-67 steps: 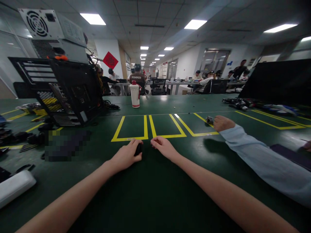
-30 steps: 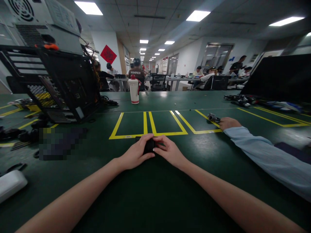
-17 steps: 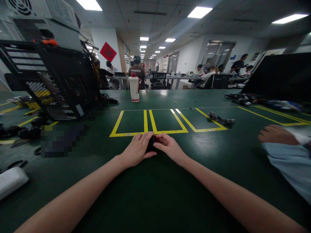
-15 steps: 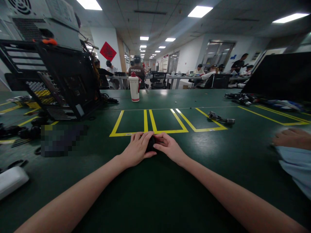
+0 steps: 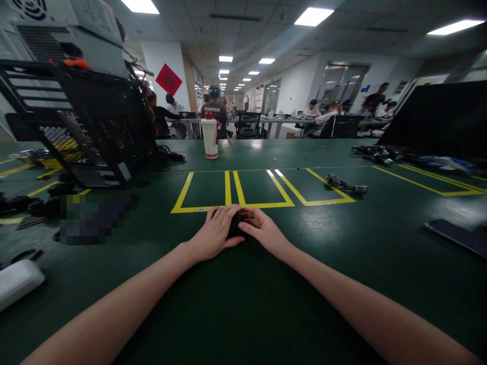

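A small black object (image 5: 235,226) is between my hands on the green table (image 5: 243,304), just in front of the yellow tape outlines (image 5: 262,206). My left hand (image 5: 216,230) is wrapped over its left side and top. The fingers of my right hand (image 5: 264,228) are curled against its right side, thumb forward. Much of the object is hidden by my fingers, and its exact shape is too dark to tell. A metal part with a rod (image 5: 346,185) lies on the right-hand tape outline.
An open black computer case (image 5: 110,126) stands at the left. Behind the tape is a white bottle (image 5: 210,137) with a red lid. A dark phone (image 5: 458,235) lies at the right, a white device (image 5: 19,281) at the left edge. People sit in the background.
Another person's hand and light blue sleeve have gone from the right edge, and a dark phone now shows there. My hands have barely moved.
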